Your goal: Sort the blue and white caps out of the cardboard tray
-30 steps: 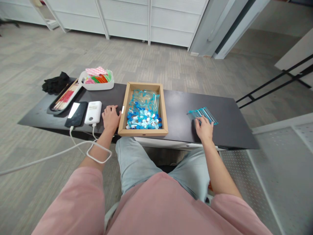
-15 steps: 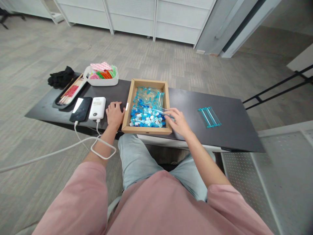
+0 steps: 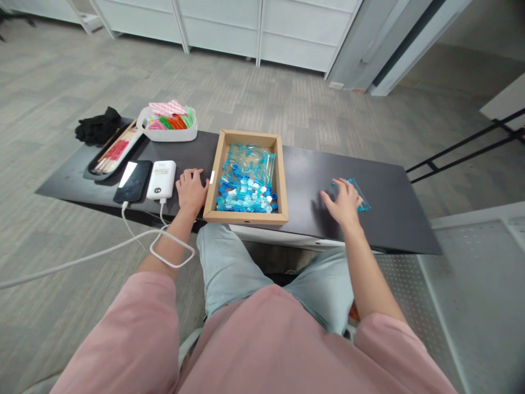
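A shallow cardboard box (image 3: 284, 180) stands on the dark table, holding clear plastic pieces with light-blue edges (image 3: 251, 158) and many small blue and white bits (image 3: 246, 197). My left hand (image 3: 192, 190) rests flat on the tabletop by the box's left side, fingers stretched and holding nothing. To the right of the box, my right hand (image 3: 343, 202) is over a set of clear blue-edged plastic strips (image 3: 363, 201), covering much of it. Its thumb is spread away from the fingers, with no piece visible between them.
Left of my left hand lie a white power bank (image 3: 161, 180) and a black phone (image 3: 133, 181), with white cables (image 3: 123, 249) looping over my forearm. Farther back are a dark tray of sticks (image 3: 98, 174), a white basket (image 3: 172, 134) of colourful items and black cloth (image 3: 98, 127).
My right hand has moved right, from the box's edge to the strips on the table. The clear strip it held at the box no longer shows there. My left hand has stayed put.
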The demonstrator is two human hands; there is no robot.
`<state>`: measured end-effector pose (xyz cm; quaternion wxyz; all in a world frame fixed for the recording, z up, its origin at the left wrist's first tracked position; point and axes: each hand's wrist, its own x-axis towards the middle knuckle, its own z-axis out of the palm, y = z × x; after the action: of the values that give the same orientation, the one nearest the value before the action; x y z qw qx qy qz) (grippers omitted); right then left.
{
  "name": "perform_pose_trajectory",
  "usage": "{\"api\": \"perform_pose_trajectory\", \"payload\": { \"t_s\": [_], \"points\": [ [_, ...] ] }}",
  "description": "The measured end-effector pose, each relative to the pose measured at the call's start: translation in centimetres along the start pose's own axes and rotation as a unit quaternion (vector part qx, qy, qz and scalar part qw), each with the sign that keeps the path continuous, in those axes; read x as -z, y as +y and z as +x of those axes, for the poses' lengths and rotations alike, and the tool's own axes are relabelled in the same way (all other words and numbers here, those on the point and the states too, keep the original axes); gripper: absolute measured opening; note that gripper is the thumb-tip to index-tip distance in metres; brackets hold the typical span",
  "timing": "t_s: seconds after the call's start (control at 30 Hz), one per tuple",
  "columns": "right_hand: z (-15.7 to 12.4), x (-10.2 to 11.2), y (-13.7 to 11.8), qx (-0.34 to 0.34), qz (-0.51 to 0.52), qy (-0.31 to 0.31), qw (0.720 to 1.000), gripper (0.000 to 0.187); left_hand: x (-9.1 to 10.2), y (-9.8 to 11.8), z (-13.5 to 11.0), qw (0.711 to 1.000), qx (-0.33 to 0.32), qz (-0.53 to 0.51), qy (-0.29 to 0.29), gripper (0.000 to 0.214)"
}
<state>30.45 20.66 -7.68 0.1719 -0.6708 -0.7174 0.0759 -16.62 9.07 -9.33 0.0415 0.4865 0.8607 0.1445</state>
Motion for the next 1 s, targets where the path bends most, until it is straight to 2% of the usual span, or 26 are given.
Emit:
{"api": "perform_pose_trajectory", "payload": {
  "t_s": [0.03, 0.1, 0.17, 0.23, 0.43, 0.7, 0.8, 0.9, 1.0],
  "points": [
    [-0.1, 0.2, 1.8, -0.039, -0.017, -0.002, 0.999, 0.066, 0.0, 0.0, 0.0, 1.000, 0.001, 0.000, -0.001, 0.054],
    [-0.5, 0.4, 4.4, -0.072, -0.033, -0.018, 0.997, 0.064, 0.1, 0.1, 0.0, 1.000, 0.003, 0.000, -0.002, 0.054],
    [-1.1, 0.3, 5.7, -0.068, -0.034, -0.025, 0.997, 0.057, 0.2, 0.2, -0.1, 1.000, 0.006, 0.001, -0.004, 0.054],
    [-1.6, 0.3, 5.8, -0.063, -0.036, -0.018, 0.997, 0.058, 0.3, 0.3, -0.1, 1.000, 0.007, 0.002, -0.005, 0.054],
    [-2.0, 0.1, 4.5, -0.048, -0.015, -0.003, 0.999, 0.053, 0.4, 0.3, -0.2, 1.000, 0.002, 0.001, -0.005, 0.055],
    [-0.7, 0.6, 3.4, -0.053, 0.048, -0.022, 0.997, 0.054, 0.4, 0.3, -0.2, 1.000, 0.000, 0.002, -0.005, 0.054],
    [-0.4, 1.1, 2.6, -0.052, 0.059, -0.008, 0.997, 0.053, 0.4, 0.4, -0.2, 1.000, 0.001, 0.000, -0.008, 0.054],
    [0.3, 1.2, 0.6, -0.024, 0.094, 0.022, 0.995, 0.047, 0.5, 0.4, -0.2, 1.000, 0.003, -0.001, -0.009, 0.053],
    [2.1, 0.5, -4.0, 0.079, 0.167, 0.009, 0.983, 0.038, 0.4, 0.3, -0.2, 1.000, 0.002, -0.001, -0.010, 0.053]
  ]
}}
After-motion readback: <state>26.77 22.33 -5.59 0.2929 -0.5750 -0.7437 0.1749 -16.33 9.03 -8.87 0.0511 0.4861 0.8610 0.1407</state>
